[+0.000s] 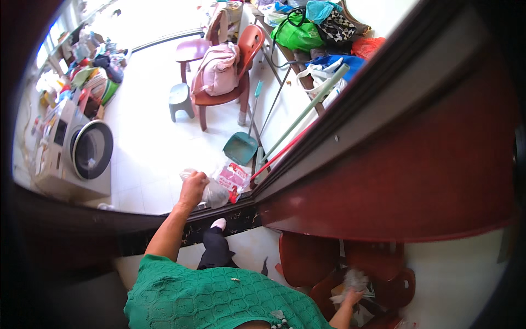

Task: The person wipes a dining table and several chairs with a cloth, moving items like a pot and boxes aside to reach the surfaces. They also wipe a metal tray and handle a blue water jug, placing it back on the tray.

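Observation:
My left hand (pixel 194 190) grips the gathered top of a translucent plastic bag (pixel 215 193) over the dark door sill. Something greyish shows through the film, but I cannot tell what. Just beyond it is a red-and-white printed plastic packet (pixel 235 177); whether it touches the bag is unclear. Low on the right, my right hand (pixel 354 297) holds a blurred, crumpled whitish bundle (pixel 356 281), perhaps plastic or paper. Reddish-brown chairs (pixel 310 259) stand beneath and around that hand.
Beyond the sill (pixel 242 222) stand a green dustpan (pixel 241 148), a green pole (pixel 306 111) and a red pole (pixel 283 149). A pink backpack (pixel 220 70) rests on a chair. A front-loading washing machine (pixel 92 150) is at left. A dark red door (pixel 390 172) fills the right.

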`<state>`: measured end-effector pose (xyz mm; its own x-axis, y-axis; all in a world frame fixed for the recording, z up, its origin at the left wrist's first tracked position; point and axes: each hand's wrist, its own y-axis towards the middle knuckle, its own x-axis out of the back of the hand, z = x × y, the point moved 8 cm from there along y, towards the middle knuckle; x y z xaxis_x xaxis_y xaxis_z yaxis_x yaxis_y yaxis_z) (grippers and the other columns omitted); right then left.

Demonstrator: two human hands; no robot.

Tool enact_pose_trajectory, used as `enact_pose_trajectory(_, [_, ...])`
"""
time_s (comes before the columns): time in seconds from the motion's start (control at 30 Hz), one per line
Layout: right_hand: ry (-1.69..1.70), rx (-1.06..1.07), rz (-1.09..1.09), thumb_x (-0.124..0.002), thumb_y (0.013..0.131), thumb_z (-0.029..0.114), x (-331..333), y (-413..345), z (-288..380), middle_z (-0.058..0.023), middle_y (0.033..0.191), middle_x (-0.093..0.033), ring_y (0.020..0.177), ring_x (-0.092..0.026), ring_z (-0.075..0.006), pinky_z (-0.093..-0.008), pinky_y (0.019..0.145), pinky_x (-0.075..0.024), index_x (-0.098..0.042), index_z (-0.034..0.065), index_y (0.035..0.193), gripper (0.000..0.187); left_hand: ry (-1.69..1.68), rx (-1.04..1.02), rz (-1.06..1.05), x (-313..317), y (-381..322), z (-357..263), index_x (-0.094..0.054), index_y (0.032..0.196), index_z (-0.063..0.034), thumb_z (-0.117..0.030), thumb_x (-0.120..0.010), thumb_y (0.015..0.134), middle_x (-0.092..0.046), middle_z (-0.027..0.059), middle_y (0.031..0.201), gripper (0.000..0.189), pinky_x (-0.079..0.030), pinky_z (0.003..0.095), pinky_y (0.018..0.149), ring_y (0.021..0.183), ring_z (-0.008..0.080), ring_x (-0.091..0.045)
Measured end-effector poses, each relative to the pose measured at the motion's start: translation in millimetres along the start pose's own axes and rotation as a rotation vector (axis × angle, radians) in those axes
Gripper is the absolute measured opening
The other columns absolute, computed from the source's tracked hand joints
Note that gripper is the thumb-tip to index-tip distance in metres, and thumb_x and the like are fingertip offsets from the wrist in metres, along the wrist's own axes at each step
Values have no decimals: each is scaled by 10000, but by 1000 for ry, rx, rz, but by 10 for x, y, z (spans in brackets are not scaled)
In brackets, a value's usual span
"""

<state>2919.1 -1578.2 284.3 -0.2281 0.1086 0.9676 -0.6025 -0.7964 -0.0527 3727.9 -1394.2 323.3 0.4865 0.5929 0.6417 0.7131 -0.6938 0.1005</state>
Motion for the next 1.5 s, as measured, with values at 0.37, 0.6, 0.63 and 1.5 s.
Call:
enact_pose_trajectory(0.37, [299,76,568,-698,678,58,-676,-1782,246,-144,1245,-545,1124,-536,-255,-370,910,-418,-469,22,1306,669,-257,-426,-294,1241,2002,-1263,-568,883,7,-28,-619,824,-570,183,866,86,-447,391,684,758,364,-555])
enact_pose_trajectory(0.6, [414,34,415,-726,653,82,-384,-2472,625,-141,1195,-580,1089,-557,-242,-352,915,-431,-494,-9,1260,656,-282,-616,-309,1448,3309,-2320,-570,928,-12,-143,-582,863,-573,197,819,147,-435,430,702,792,384,-561])
enact_pose_trajectory(0.63, [392,35,521,-725,653,81,-441,-2585,616,-140,1193,-581,1087,-558,-240,-351,915,-432,-495,-8,1258,653,-282,-605,-320,1443,3410,-2342,-572,932,-17,-158,-578,870,-572,199,819,154,-438,430,701,809,380,-564])
enact_pose_trajectory(1.5, [247,654,1361,-712,664,55,-2428,-2806,2474,-107,1137,-609,1031,-579,-202,-331,900,-443,-527,10,1211,579,365,415,-346,2000,1410,1539,-612,956,-80,-248,-538,876,-651,171,952,200,-488,448,801,925,382,-608])
